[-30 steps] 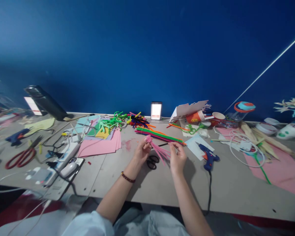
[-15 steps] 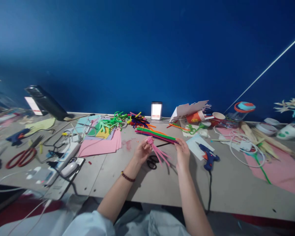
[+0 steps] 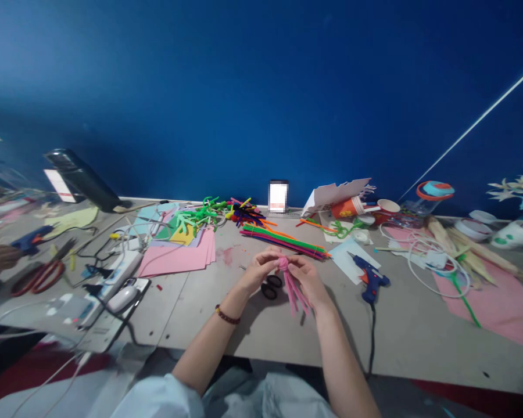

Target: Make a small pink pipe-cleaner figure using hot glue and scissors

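Note:
A pink bundle of pipe cleaners [image 3: 294, 290], knotted at its top, hangs its loose ends down between my hands. My left hand [image 3: 261, 271] pinches the knotted top from the left. From the right, my right hand [image 3: 308, 280] closes its fingers on the same bundle. Black-handled scissors [image 3: 270, 288] lie on the table just below my left hand. Beyond my hands rests a long bunch of green, purple and red pipe cleaners [image 3: 283, 241].
A blue glue gun [image 3: 369, 278] lies to the right on light blue paper. Pink sheets [image 3: 174, 259], a white power strip [image 3: 113, 281] and red-handled scissors [image 3: 39, 277] are on the left. Another person's hand [image 3: 0, 260] is at the far left. A phone [image 3: 278, 196] stands at the wall.
My right hand has left the long coloured bunch and come inward to the pink bundle. The pink bundle moved slightly right and down. Another person's hand reached in at the far left.

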`<state>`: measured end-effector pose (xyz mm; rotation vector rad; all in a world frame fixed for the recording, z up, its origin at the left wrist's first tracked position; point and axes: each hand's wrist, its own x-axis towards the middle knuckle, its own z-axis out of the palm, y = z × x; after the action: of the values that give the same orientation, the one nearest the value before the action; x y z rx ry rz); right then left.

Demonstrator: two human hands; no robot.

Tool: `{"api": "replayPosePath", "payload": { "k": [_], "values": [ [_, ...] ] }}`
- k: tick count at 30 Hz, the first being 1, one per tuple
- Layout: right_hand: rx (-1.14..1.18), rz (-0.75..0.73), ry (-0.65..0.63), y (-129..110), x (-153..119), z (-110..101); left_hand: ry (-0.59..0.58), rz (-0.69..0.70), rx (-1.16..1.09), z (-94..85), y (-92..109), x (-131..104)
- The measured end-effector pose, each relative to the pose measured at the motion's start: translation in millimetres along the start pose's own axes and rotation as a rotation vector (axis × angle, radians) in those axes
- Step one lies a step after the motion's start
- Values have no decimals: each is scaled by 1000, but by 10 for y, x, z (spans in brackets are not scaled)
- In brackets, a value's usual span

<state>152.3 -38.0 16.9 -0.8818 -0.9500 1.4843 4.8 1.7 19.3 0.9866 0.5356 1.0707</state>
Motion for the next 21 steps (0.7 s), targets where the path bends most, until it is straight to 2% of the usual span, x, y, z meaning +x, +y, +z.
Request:
{"api": "replayPosePath", "payload": {
  "k": [4,10,16,21],
  "values": [
    [-9,32,18,-31,1,13,-22,-36,52,-5,-7,-8],
    [5,-8,64,-3,30,7,-4,-110,76,7,17,-10],
    [-3,-66,80,6,38,19,19,-88,105,-47,-19,16],
    [-40,-71,67,19,39,2,-5,-77,70,-76,-47,21]
  ]
}}
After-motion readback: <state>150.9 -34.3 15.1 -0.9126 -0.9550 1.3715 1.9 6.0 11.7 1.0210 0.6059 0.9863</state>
